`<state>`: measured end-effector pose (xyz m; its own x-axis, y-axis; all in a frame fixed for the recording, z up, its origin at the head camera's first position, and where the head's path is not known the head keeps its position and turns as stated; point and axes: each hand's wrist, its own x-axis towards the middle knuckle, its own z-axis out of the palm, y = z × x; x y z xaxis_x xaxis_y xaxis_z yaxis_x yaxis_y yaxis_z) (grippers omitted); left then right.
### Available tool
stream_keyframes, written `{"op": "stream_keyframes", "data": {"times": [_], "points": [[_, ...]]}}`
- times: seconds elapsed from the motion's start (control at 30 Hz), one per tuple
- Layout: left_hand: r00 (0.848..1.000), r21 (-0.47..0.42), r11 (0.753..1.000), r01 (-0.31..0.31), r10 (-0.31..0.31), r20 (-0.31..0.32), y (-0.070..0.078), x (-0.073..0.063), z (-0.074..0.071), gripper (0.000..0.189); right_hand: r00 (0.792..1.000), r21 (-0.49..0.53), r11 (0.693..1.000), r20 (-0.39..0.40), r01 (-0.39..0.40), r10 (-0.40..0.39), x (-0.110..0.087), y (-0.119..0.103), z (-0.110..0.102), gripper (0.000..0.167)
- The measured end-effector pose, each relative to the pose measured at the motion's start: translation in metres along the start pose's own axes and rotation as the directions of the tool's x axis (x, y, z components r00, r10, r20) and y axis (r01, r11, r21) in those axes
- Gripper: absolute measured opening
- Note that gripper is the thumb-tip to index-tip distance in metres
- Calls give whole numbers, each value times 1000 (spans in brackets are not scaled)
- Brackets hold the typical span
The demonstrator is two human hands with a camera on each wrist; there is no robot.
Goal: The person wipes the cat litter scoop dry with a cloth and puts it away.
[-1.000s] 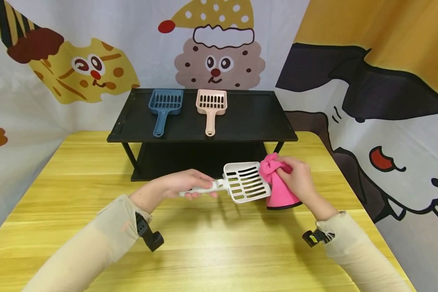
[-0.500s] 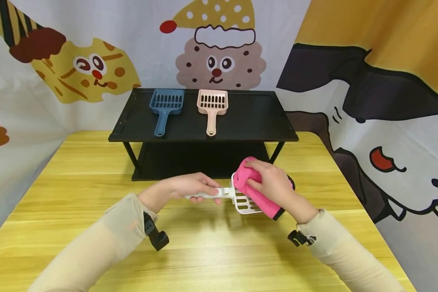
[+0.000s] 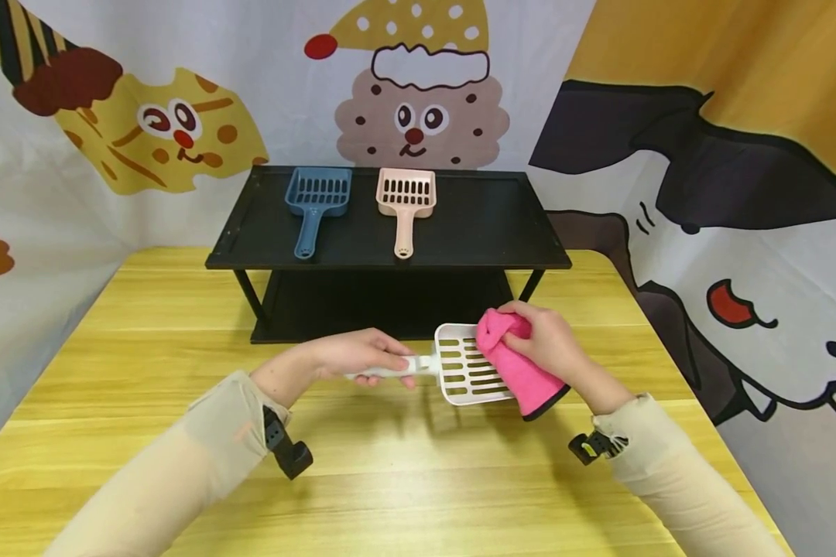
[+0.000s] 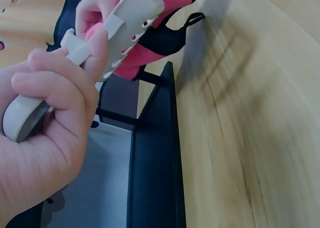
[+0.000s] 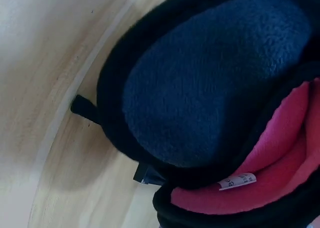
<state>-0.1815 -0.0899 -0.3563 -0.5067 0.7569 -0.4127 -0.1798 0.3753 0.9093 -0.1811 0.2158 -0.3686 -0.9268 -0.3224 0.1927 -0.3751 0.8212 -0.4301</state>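
Observation:
A white slotted litter scoop [image 3: 453, 375] is held above the table, its head pointing right. My left hand [image 3: 362, 356] grips it by the handle, fingers curled round it, as the left wrist view also shows. In my right hand [image 3: 552, 344] is a pinched, bunched pink cloth [image 3: 525, 379], which lies over the right part of the scoop's slotted head and hides it. Black edging runs round the cloth, and its other face [image 5: 200, 88] is dark in the right wrist view. There a hanging loop [image 5: 85, 109] and a small white label [image 5: 237, 181] show.
Behind the hands stands a black two-level rack [image 3: 474, 232]. On its top lie a blue litter scoop [image 3: 318, 203] and a pale pink one [image 3: 404, 203], handles toward me. The wooden table [image 3: 390, 480] reaches back to a printed curtain [image 3: 292, 77].
My right hand swept the cloth left across the scoop's head, then came back right, uncovering its left slots. My left hand and the scoop shifted slightly right, then partly back.

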Motion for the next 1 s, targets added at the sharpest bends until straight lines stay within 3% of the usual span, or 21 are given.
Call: {"op": "stream_keyframes", "data": {"times": [0.2,0.4,0.53,0.83,1.0], "points": [[999,-70,997,28,-29,-17,-6,-3,-6,36,985,77,996,-164,-50,62,-6,8,-9,32],[990,-155,987,41,-62,-128,-19,-6,-15,38,953,170,982,-274,-81,126,-13,9,-16,36],[978,-210,976,60,-99,-181,-25,-6,-17,39,950,162,985,-295,-60,106,-16,2,-11,36],[977,-271,962,42,-96,-192,-22,6,-5,37,965,164,986,-249,-40,81,-17,-32,17,39],[973,-313,949,44,-111,-200,-17,13,3,35,963,69,997,-263,-45,61,-15,-44,28,34]]}}
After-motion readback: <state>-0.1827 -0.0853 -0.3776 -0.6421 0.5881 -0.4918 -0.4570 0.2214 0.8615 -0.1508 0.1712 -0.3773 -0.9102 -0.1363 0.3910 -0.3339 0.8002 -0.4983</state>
